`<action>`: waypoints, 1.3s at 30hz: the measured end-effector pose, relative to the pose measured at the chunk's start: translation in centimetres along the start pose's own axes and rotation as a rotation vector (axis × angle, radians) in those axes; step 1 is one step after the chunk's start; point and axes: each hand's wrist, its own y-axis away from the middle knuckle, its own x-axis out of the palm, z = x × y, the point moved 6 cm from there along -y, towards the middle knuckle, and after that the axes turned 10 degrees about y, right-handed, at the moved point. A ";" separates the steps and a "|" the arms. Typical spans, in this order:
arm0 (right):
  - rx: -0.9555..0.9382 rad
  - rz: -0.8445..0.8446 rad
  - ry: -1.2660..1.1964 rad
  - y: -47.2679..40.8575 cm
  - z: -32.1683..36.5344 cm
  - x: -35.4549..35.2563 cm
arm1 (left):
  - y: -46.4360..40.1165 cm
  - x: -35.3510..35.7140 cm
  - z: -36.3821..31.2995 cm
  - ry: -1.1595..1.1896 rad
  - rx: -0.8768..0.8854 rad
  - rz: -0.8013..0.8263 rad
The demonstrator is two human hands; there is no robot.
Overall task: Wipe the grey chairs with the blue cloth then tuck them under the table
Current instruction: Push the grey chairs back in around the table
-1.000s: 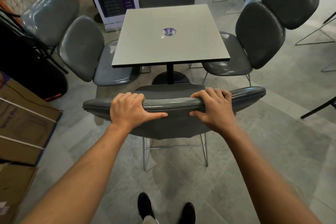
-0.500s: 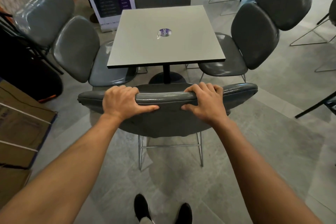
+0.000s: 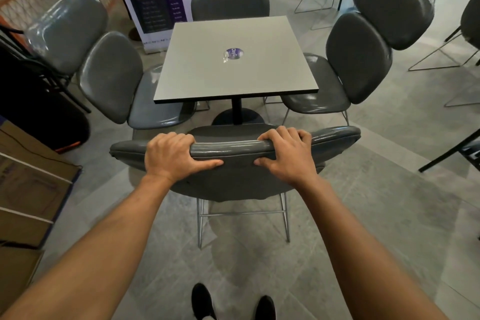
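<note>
— At the near chair (image 3: 233, 182), how is the backrest held?
— It is gripped by the left hand (image 3: 171, 157) and right hand (image 3: 287, 156), fingers curled over. It should be pushed straight under the table (image 3: 233, 60); no blue cloth is seen.

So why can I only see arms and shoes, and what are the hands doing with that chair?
The camera sits on the person's head and looks forward and down, so you see what they see: their own arms, and their black shoes at the bottom. There is no machine here, just two bare hands. The left hand and the right hand both grip the top of the backrest of the near grey chair, fingers curled over it. In front stands a square table with a small round purple sticker on top. More grey chairs stand around it, one on the left and one on the right. The blue cloth is not in view.
</note>
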 end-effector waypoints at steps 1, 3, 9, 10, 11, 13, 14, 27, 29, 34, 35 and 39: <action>0.001 0.002 -0.002 0.1 0.1 -0.1 | 0.1 0.0 0.0 -0.002 -0.008 0.014; 0.002 0.002 -0.007 0.2 0.1 -0.2 | 0.3 -0.1 -0.1 -0.001 -0.022 0.036; 0.003 0.013 -0.006 0.5 0.1 -0.1 | 0.8 0.2 0.0 0.004 -0.055 0.089; 0.001 0.015 -0.009 0.5 0.1 0.0 | 0.8 0.3 0.1 0.012 -0.061 0.100; -0.004 0.011 -0.010 0.5 0.1 0.0 | 0.9 0.4 0.2 0.022 -0.065 0.105; -0.015 0.004 -0.009 0.5 0.0 0.1 | 0.9 0.5 0.3 0.034 -0.071 0.112; -0.020 0.006 -0.009 0.5 0.0 0.0 | 0.9 0.6 0.3 0.037 -0.076 0.116; -0.013 0.031 0.018 1.1 -0.1 0.2 | 1.9 0.4 -0.1 0.166 -0.152 0.182; -0.004 0.040 0.021 1.0 0.0 0.1 | 2.3 0.3 -0.1 0.192 -0.156 0.187; 0.012 0.071 0.025 1.0 0.3 0.0 | 3.5 0.2 0.0 0.248 -0.105 0.180; 0.019 0.088 0.034 0.9 0.5 -0.1 | 3.9 0.1 0.3 0.258 -0.099 0.188; 0.025 0.179 0.043 0.4 2.6 -0.5 | 6.0 -0.3 2.3 0.271 -0.117 0.179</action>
